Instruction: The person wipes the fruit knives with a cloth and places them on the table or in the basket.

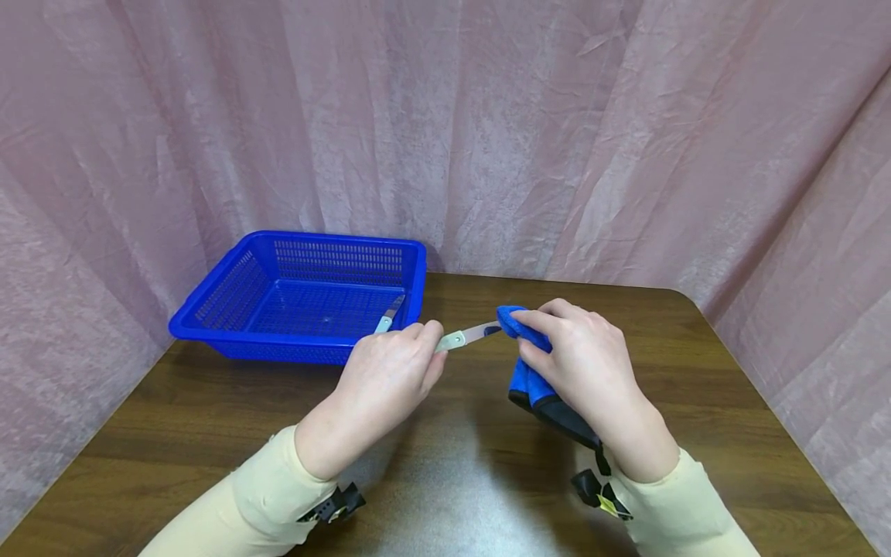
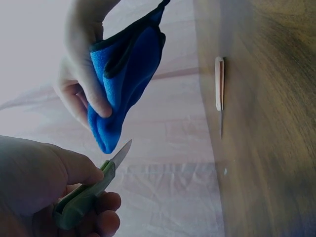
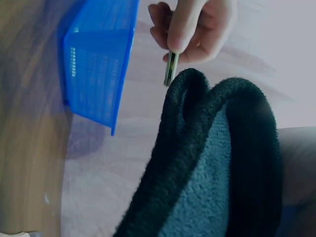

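Observation:
My left hand (image 1: 393,360) grips a small knife by its pale green handle (image 1: 451,340), blade pointing right. In the left wrist view, the green knife (image 2: 86,195) looks like a folding knife with its blade out. My right hand (image 1: 581,352) pinches a folded blue cloth (image 1: 529,379) with black edging between thumb and fingers. The cloth overlaps the blade tip in the head view; the left wrist view shows the tip just below the cloth's lower end. Another knife (image 1: 390,313) with a pale handle lies in the right side of the blue basket (image 1: 299,346).
A further knife (image 2: 219,89) with a light handle lies on the wooden table (image 2: 266,128) in the left wrist view. The basket stands at the back left. A pink curtain (image 1: 445,139) hangs behind the table and along its sides.

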A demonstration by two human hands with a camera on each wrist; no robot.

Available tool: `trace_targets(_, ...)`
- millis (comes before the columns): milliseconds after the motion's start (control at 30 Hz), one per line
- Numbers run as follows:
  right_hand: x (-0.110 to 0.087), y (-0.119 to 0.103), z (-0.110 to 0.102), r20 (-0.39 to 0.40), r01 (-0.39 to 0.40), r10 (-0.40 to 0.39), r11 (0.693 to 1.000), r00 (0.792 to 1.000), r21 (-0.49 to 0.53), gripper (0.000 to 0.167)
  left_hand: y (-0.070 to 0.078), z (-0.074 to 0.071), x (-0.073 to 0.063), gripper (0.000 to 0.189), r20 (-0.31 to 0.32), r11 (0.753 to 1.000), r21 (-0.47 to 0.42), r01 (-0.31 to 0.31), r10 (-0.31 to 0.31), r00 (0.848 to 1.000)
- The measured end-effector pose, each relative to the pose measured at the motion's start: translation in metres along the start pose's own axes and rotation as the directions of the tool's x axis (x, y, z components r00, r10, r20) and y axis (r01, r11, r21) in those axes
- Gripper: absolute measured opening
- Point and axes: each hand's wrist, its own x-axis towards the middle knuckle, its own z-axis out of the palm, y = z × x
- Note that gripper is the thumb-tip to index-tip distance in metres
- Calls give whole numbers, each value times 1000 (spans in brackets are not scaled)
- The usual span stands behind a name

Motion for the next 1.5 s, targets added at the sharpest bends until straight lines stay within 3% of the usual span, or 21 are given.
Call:
trace_targets(400,-5,-19,5,-47,124,-125,992,991,-9,35,3,-2,0,30,40,1000,-12,-1,1,999)
trace_targets(1500,-5,-18,11,2,135,-135,991,991,-7,36,8,-2,-1,30,31,1000,-16,-13,13,999)
